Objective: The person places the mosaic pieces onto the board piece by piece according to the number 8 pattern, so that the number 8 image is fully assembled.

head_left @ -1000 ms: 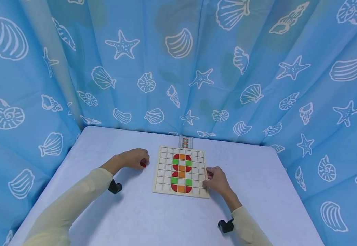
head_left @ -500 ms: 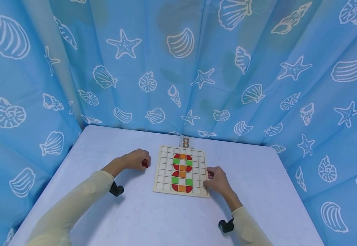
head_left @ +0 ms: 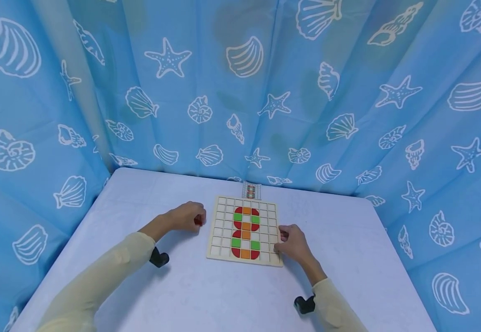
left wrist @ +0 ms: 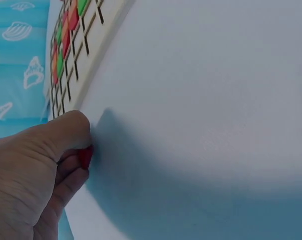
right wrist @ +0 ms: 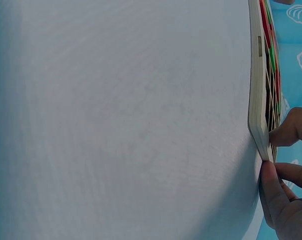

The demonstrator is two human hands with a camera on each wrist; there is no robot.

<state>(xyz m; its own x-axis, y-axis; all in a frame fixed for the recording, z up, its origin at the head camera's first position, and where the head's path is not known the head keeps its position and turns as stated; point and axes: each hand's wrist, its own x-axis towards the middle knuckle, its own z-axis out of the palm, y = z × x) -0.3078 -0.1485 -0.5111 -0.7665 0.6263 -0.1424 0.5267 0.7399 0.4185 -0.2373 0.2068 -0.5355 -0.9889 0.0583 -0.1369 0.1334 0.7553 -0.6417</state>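
Note:
A square wooden grid board [head_left: 215, 251] lies on the white table, with red, orange and green tiles forming a figure-eight shape down its middle columns. The red pieces have rounded corners. In the fourth row of tiles, the right cell beside the orange one is bare. My left hand [head_left: 187, 216] is just left of the board, pinching a small red tile [left wrist: 84, 157] between thumb and fingers; most of the tile is hidden. At the board's right edge, my right hand [head_left: 295, 244] grips the rim, thumb over the face and fingers against the side.
A small pattern card [head_left: 251, 191] with a similar coloured figure lies behind the board's far edge. White cloth covers the table [head_left: 182, 290]. Blue curtains [head_left: 219, 87] with shell and starfish prints surround the back and sides.
My left hand has moved slightly right, closer to the board, with the red tile in its fingers. The right hand stays at the board's edge. The head view has shifted slightly.

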